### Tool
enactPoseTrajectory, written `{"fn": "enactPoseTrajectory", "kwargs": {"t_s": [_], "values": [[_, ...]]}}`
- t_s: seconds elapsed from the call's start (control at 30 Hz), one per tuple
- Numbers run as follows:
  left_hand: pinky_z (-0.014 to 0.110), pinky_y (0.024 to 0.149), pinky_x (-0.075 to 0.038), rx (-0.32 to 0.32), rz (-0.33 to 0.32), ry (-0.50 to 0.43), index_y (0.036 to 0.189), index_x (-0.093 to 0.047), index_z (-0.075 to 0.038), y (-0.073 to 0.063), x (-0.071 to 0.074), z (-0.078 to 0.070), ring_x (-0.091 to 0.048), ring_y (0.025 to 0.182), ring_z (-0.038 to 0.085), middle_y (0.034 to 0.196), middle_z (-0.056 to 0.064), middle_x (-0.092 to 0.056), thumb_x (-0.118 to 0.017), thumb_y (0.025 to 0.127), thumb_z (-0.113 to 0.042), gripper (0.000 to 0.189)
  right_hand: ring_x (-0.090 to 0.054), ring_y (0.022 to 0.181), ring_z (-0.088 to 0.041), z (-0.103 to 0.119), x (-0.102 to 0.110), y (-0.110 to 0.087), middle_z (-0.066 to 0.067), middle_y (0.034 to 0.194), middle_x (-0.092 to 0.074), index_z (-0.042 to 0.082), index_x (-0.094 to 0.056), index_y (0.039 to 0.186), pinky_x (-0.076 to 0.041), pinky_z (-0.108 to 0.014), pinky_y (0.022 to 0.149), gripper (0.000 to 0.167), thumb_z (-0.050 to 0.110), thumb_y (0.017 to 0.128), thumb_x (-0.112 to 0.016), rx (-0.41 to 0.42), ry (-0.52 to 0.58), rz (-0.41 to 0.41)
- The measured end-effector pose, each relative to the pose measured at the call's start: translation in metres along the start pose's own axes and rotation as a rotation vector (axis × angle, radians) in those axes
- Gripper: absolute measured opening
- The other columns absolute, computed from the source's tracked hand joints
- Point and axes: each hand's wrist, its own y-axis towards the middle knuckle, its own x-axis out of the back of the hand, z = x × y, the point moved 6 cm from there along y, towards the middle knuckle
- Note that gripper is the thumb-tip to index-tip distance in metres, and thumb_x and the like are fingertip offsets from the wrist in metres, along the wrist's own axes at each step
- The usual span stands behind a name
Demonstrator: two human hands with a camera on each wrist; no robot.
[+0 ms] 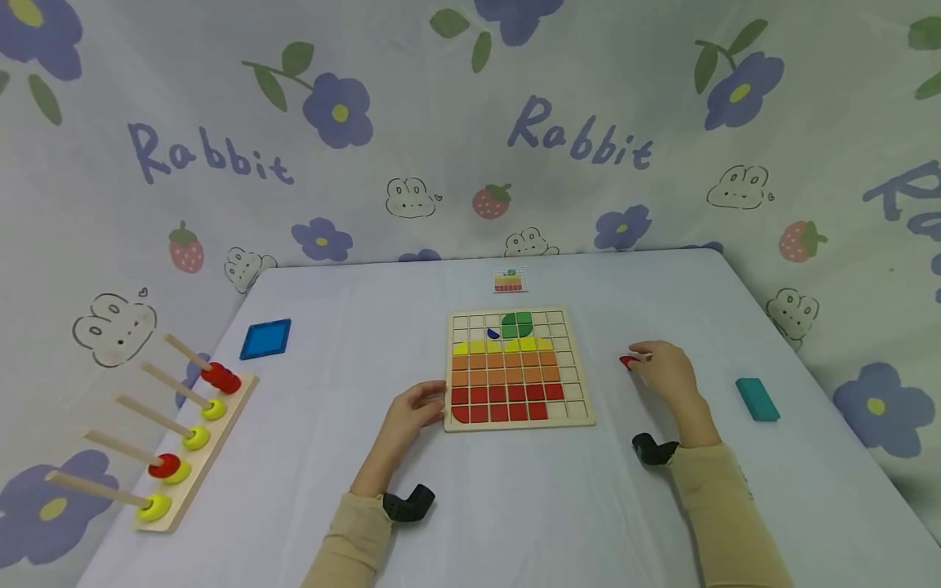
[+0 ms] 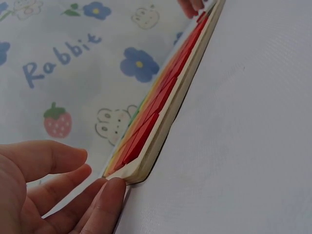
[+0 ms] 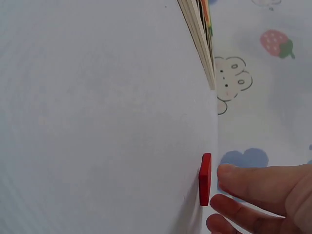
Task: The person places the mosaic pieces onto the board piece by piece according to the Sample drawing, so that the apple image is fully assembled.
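Note:
A wooden grid board (image 1: 579, 366) lies mid-table, filled with red, orange, yellow and green pieces plus a small dark blue one. At its left edge, my left hand (image 1: 414, 406) rests relaxed fingertips against the near corner, which the left wrist view shows close up. Right of the board, my right hand (image 1: 665, 376) is at a small red piece (image 3: 204, 180) near the table. Its thumb stands slightly apart from the piece in the right wrist view, with fingertips right at the piece's edge. Several bare cells show along the board's right side and top.
A picture card (image 1: 510, 280) lies behind the board. To the left are a blue tray (image 1: 265, 339) and a peg stand (image 1: 220, 437) with red and yellow rings. A teal block (image 1: 757, 399) sits at far right. Patterned cloth (image 1: 412, 122) hangs behind the table.

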Motion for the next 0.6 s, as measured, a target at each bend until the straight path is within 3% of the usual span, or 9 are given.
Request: {"fn": "enactPoseTrajectory", "kwargs": {"t_s": [0.23,0.37,0.47,0.6], "values": [[0.031,0.083,-0.053,-0.010,0.015,-0.012,0.123,-0.056,-0.005,0.000,0.000,-0.001,-0.058,0.105,0.020,0.118,0.011,-0.060,-0.057,0.088,-0.010,0.036,-0.057,0.095,-0.041,-0.006,-0.005,0.000,-0.028,0.106,-0.061,-0.008,-0.061,0.109,-0.047,-0.047,0.074,0.032,0.008,0.081,-0.066,-0.039,-0.009,0.051],[0.031,0.083,-0.053,-0.013,0.016,-0.010,0.124,-0.056,-0.005,0.000,0.000,0.000,-0.058,0.104,0.020,0.119,0.010,-0.059,-0.057,0.088,-0.010,0.036,-0.057,0.082,-0.034,-0.004,-0.005,0.002,-0.022,0.091,-0.062,-0.004,-0.061,0.093,-0.046,-0.040,0.066,0.020,0.005,0.077,-0.069,0.008,0.001,0.010],[0.031,0.083,-0.053,-0.009,0.012,0.000,0.124,-0.056,-0.005,0.001,0.000,0.000,-0.058,0.104,0.020,0.119,0.010,-0.060,-0.057,0.088,-0.010,0.036,-0.055,0.074,-0.027,0.002,-0.009,0.001,-0.016,0.083,-0.062,0.000,-0.061,0.085,-0.042,-0.032,0.060,0.014,0.007,0.076,-0.070,0.008,0.028,0.027],[0.032,0.083,-0.053,-0.012,0.012,0.006,0.124,-0.056,-0.004,0.002,0.001,0.001,-0.058,0.104,0.021,0.120,0.012,-0.059,-0.058,0.089,-0.011,0.036,-0.053,0.074,-0.021,0.022,-0.021,-0.006,-0.010,0.081,-0.061,0.002,-0.062,0.093,-0.041,-0.027,0.060,0.019,0.009,0.078,-0.070,0.005,0.146,0.120]]}}
